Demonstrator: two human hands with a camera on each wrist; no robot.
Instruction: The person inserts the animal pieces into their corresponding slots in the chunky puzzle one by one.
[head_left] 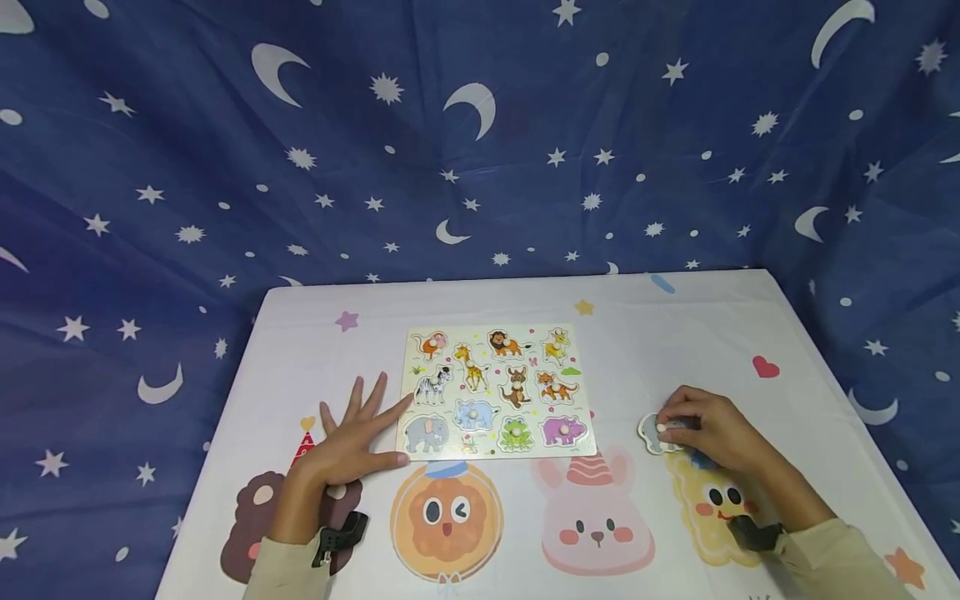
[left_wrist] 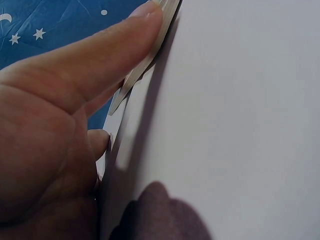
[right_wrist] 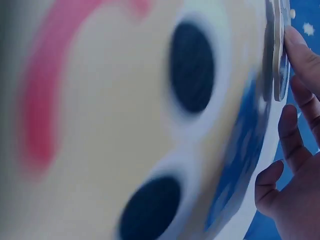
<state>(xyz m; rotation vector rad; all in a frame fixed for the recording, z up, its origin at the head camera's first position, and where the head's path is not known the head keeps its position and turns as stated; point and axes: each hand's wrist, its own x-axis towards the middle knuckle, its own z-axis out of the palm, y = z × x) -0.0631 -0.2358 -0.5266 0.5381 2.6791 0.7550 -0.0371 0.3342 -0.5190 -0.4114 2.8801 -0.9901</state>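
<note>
A wooden animal puzzle board [head_left: 465,332] lies on the table. My left hand [head_left: 352,442] rests at its left side, fingers spread, with thumb and index finger touching the edge. In the left wrist view the thumb lies along the board's edge [left_wrist: 145,65]. Off to the right of the board, my right hand [head_left: 712,429] pinches a grey elephant puzzle piece [head_left: 649,435] by its knob, low over the tablecloth. The right wrist view shows that piece edge-on, close to the cloth. At the board's lower left, the elephant space [head_left: 426,435] shows a printed elephant without a knob.
Other knobbed animal pieces sit in the board, among them a zebra [head_left: 432,386], a frog [head_left: 516,434] and a purple hippo [head_left: 564,431]. The white tablecloth [head_left: 675,333] carries printed cartoon figures. Behind the table hangs a blue curtain [head_left: 525,217] with moons and stars.
</note>
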